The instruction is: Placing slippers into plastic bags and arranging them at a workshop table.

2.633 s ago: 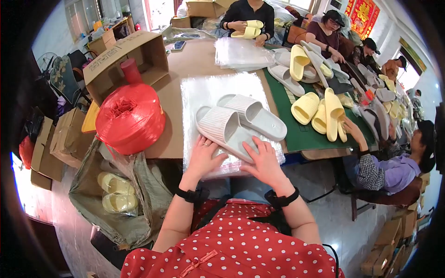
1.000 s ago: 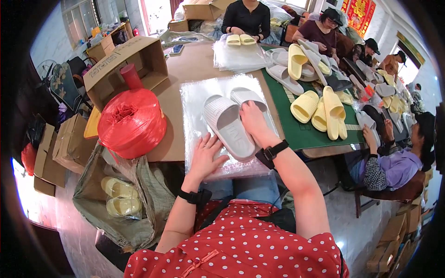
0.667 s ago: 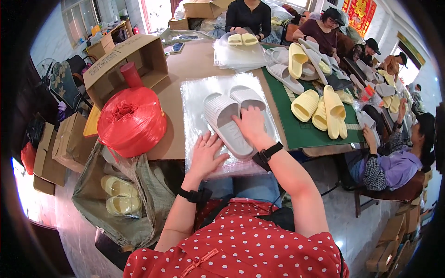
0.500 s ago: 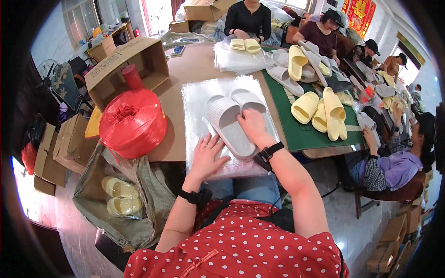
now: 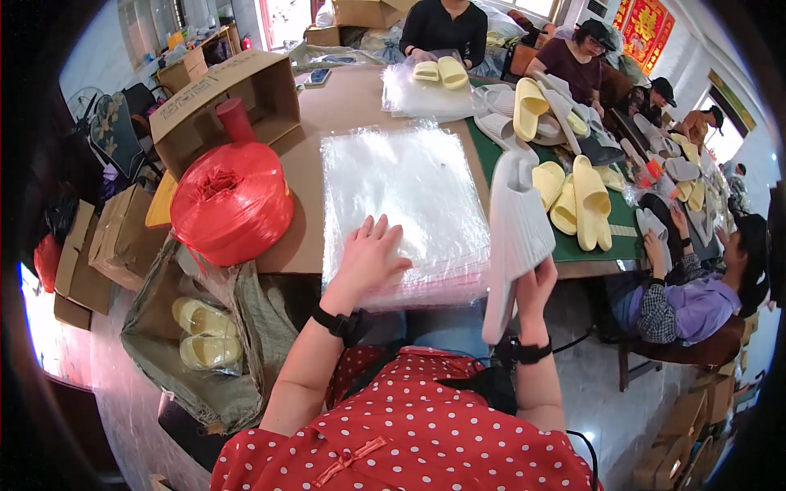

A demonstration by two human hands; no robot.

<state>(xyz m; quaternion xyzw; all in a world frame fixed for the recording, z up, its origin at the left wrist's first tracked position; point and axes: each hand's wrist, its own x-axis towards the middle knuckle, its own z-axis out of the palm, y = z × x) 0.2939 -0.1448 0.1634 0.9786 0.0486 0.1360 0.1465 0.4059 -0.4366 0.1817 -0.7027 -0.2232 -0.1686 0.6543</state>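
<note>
My right hand grips a pair of grey slide slippers, held up and turned on edge at the right side of the bag stack. The slippers overlap, so one is mostly hidden. My left hand lies with fingers spread on the near part of a stack of clear plastic bags. Those bags rest flat on the brown tabletop before me.
A big red roll of plastic twine and an open cardboard box stand left. Below, a woven sack holds bagged yellow slippers. Yellow slippers lie on a green mat at right. Several co-workers sit around.
My right hand has lifted the grey slippers off the bag stack and moved them right, tilting them on edge. My left hand has shifted slightly farther onto the bags.
</note>
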